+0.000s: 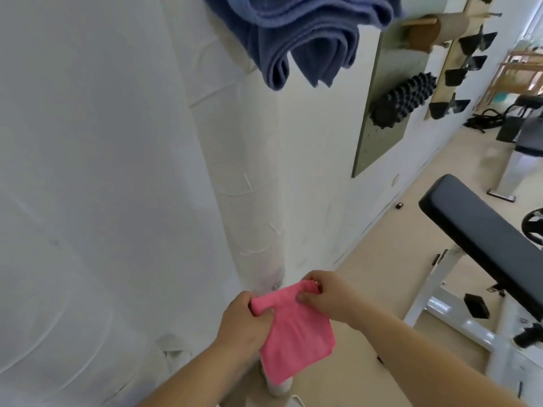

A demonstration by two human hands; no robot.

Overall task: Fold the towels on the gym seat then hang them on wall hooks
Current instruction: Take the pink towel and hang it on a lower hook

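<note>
Grip on both sides: the pink towel (pixel 293 333) is held low, near the corner of the white wall (pixel 117 171). The left hand (pixel 244 321) clutches its upper left corner in curled fingers, and the right hand (pixel 329 295) pinches the upper right corner. The cloth hangs between them, well apart from the black gym bench seat (pixel 484 230) on the right. Up high, a blue towel (pixel 308 39) hangs in folds on the wall, near a black spiked foam roller (pixel 402 101) on an olive pegboard (pixel 379 142).
</note>
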